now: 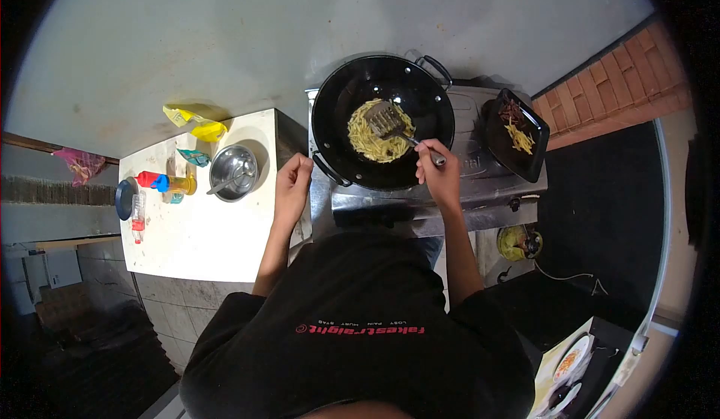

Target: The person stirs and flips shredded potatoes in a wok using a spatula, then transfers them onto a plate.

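A black two-handled wok (334, 104) sits on the stove, with pale yellow strips of food (367, 146) in its middle. My right hand (439, 175) is closed round the handle of a slotted spatula (386, 121), whose blade rests on the strips. Beside the wok's left handle (331, 170), my left hand (293, 177) is curled closed, apart from the handle, and nothing shows in it. To the right of the wok, a black tray (534, 160) holds dark red strips (511, 113) and yellow strips (519, 139).
On the white table (217, 243) at left stand a metal bowl (234, 173) with a spoon, a yellow packet (196, 124), a bottle of yellow liquid (180, 185) and a red-labelled bottle (139, 216). Stove knobs (514, 204) face me. A gas cylinder (517, 243) stands low at right.
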The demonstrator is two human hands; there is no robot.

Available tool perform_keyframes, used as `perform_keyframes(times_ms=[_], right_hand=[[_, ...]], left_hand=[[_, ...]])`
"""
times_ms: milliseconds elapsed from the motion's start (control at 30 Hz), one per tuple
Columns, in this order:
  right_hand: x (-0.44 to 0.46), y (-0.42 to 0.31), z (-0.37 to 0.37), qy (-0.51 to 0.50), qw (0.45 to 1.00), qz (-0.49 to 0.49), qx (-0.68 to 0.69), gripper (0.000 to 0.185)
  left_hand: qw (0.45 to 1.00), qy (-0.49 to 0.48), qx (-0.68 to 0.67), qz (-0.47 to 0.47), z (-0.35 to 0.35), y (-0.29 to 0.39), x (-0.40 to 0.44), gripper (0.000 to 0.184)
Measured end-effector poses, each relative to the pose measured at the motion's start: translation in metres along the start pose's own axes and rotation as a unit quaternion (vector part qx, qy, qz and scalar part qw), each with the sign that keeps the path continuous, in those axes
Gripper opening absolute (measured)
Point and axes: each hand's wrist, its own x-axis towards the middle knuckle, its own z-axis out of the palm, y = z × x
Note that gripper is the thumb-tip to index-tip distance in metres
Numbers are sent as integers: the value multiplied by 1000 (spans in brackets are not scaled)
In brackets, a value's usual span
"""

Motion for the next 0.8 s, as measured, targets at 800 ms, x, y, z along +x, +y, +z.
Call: perform_keyframes(times_ms=[800], right_hand=[[9,-2,5,-18,999,-29,-3,13]], left_hand=[[1000,5,-8,-4,0,5,-4,29]])
